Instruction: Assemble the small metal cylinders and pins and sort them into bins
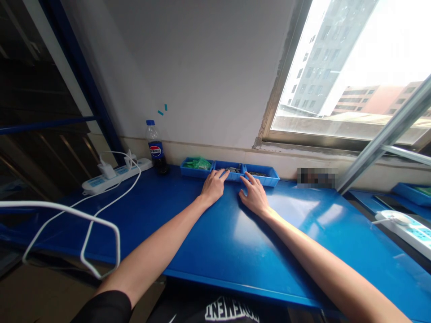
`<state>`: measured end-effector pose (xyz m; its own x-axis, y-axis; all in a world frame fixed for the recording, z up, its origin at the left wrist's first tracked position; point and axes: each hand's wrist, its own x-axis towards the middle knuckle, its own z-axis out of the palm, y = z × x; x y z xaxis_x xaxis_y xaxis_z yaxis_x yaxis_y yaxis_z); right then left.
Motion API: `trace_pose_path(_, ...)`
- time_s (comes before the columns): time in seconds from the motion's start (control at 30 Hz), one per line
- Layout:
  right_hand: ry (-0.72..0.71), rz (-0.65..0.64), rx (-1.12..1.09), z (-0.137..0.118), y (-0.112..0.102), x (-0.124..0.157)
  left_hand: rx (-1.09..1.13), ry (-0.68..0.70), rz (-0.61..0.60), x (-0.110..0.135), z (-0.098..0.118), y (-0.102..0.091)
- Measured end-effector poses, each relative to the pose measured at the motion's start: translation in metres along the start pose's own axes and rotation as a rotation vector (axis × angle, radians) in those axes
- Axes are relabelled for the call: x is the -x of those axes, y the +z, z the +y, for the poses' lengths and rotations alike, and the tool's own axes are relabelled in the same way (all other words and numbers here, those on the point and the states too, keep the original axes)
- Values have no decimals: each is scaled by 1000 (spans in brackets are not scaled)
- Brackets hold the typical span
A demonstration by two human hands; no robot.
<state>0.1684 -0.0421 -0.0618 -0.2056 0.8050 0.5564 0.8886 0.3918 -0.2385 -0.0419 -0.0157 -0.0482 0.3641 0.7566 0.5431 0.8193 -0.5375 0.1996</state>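
Note:
Three blue plastic bins stand in a row at the back of the blue table (202, 233). The left bin (191, 172) holds crumpled green plastic bags (199, 163). In the middle bin (232, 176) lie small metal parts (235, 169), too small to name. Dark, thin metal pieces (256, 174) fill the floor of the right bin (267, 181). My left hand (214, 185) reaches to the front of the middle bin, fingers apart. My right hand (254, 194) is at the front edge between the middle and right bins, its fingers spread. I see nothing held in either hand.
A cola bottle (156, 150) stands left of the bins, beside a white power strip (117, 175) with plugged chargers. White cables (116, 233) loop over the table's left side. A blurred object (317, 178) and a metal post (380, 139) are on the right, with another power strip (409, 229).

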Motion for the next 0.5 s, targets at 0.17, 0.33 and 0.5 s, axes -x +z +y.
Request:
trace_pose_path(0.17,-30,-47,4,0,0,-1,60,-45,-15,-2,4,-3)
trace_pose_path(0.33,-65,-112,22,-2,-2,-2,103,-97,-28,-2,11,-3)
trace_pose_path(0.5,-59,-134,63,-4,-2,-2,137,-124,-46,-4,15,-4)
